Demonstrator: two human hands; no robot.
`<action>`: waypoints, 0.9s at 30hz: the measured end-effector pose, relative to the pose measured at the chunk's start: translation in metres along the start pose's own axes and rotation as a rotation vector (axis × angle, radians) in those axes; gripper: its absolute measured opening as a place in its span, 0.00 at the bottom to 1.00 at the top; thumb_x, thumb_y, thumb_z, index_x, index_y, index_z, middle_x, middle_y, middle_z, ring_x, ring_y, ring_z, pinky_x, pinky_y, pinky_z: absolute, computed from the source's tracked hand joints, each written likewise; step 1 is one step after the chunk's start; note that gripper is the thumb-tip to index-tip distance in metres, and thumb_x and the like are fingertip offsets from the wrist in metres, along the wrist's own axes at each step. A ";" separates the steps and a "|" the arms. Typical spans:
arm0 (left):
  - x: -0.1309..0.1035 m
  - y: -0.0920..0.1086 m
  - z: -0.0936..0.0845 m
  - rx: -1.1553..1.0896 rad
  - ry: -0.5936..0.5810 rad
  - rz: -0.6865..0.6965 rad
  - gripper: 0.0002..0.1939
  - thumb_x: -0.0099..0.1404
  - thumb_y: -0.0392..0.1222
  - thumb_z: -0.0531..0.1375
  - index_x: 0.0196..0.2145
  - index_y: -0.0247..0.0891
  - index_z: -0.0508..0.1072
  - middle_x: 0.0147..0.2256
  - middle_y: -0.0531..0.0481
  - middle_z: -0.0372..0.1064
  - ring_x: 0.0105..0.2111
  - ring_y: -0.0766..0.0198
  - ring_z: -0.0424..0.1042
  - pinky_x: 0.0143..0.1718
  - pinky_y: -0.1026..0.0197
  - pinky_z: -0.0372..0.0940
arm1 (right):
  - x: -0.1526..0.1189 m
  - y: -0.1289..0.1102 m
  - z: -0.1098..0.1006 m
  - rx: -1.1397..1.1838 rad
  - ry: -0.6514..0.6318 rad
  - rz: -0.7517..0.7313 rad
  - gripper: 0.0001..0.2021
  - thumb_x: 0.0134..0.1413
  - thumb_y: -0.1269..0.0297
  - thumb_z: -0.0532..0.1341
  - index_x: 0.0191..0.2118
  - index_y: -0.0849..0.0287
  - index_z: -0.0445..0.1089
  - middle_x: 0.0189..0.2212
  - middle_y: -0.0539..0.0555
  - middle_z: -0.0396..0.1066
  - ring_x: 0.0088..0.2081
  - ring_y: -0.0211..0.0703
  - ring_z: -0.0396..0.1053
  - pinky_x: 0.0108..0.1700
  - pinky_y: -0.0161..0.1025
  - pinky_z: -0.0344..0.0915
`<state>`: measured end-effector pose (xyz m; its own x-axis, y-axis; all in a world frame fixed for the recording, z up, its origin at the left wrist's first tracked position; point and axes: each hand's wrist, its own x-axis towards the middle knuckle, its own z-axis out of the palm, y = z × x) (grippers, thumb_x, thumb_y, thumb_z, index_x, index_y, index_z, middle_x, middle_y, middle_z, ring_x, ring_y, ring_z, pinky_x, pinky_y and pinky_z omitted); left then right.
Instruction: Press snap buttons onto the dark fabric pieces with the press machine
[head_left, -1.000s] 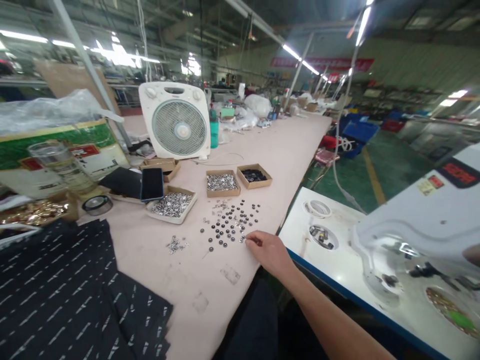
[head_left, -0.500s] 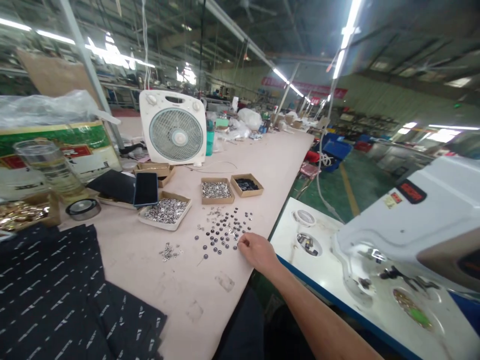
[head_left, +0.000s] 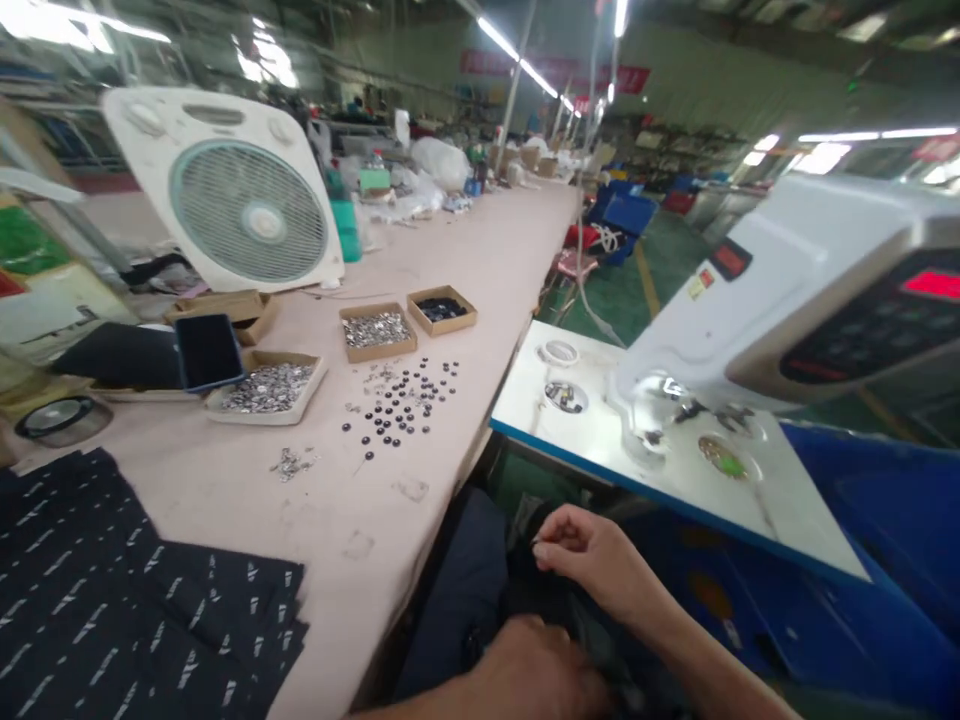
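Observation:
My right hand (head_left: pixel 589 555) is above my lap, off the table's right edge. Its thumb and fingers are pinched together; whatever they hold is too small to make out. My left hand (head_left: pixel 529 668) is low at the bottom, over the dark clothing on my lap, smeared by motion with its fingers hidden. On the pinkish table (head_left: pixel 322 550), black round snap caps (head_left: pixel 397 410) lie scattered, with small silver metal pieces (head_left: pixel 291 463) in a little heap. Dark patterned fabric (head_left: pixel 142 590) is spread at the left.
Boxes of silver parts (head_left: pixel 377 330), black parts (head_left: pixel 442 305) and more silver parts (head_left: pixel 270 388) stand behind the caps. A phone (head_left: pixel 208 352) leans beside them. A box fan (head_left: pixel 240 200) stands behind. At right is a white machine (head_left: pixel 750 290) on a white worktop (head_left: pixel 525 400).
My right hand has left the snap caps and moved right and down over my lap. My left hand has come into view at the bottom. The view has turned to the right.

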<state>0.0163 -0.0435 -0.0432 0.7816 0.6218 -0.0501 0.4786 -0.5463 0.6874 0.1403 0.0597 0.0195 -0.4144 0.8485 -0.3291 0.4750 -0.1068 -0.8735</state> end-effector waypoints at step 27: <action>-0.039 0.056 -0.017 0.263 0.423 0.255 0.09 0.69 0.32 0.52 0.41 0.34 0.71 0.34 0.46 0.74 0.34 0.61 0.67 0.38 0.54 0.61 | -0.167 0.054 0.012 0.085 0.175 -0.046 0.08 0.56 0.70 0.63 0.42 0.53 0.75 0.35 0.48 0.81 0.36 0.39 0.79 0.41 0.34 0.75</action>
<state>0.0052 -0.0887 0.0096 0.6826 0.5933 0.4267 0.4219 -0.7967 0.4328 0.2259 -0.0934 0.0231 -0.2895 0.9298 -0.2273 0.3886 -0.1029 -0.9157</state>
